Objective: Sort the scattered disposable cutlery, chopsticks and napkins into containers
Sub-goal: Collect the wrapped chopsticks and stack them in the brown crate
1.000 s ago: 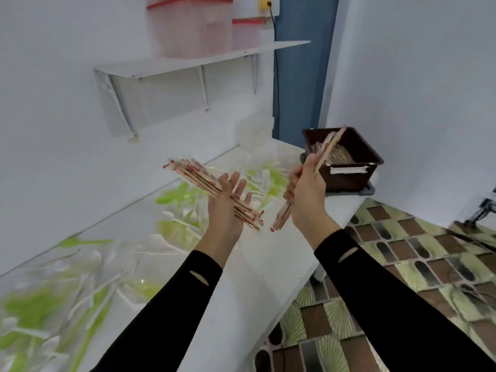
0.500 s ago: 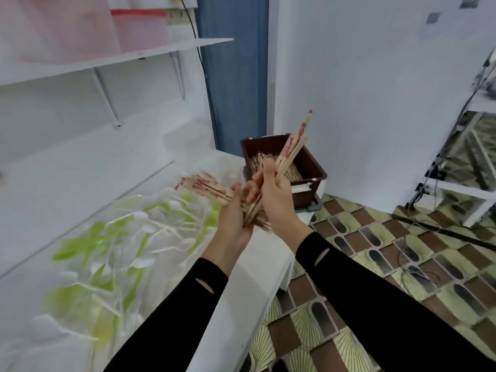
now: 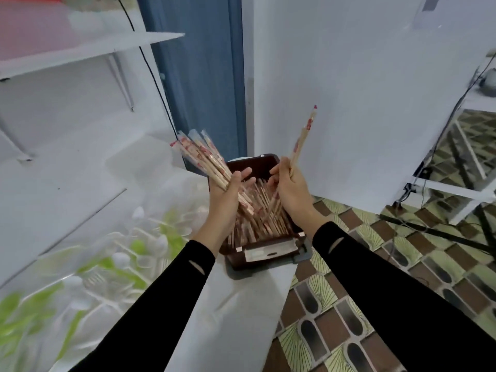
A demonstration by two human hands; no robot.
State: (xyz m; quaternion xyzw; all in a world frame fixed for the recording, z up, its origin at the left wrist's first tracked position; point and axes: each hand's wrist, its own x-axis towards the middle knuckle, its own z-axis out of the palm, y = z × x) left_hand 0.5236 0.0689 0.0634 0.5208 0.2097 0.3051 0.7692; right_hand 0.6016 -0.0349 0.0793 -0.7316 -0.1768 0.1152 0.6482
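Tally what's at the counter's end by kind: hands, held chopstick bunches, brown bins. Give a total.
Hands: 2, the left hand and the right hand
Held chopstick bunches: 2, the big bunch in the left, the small bunch in the right
Brown bins: 1, the brown bin, its loose chopsticks too many to count
Total: 5
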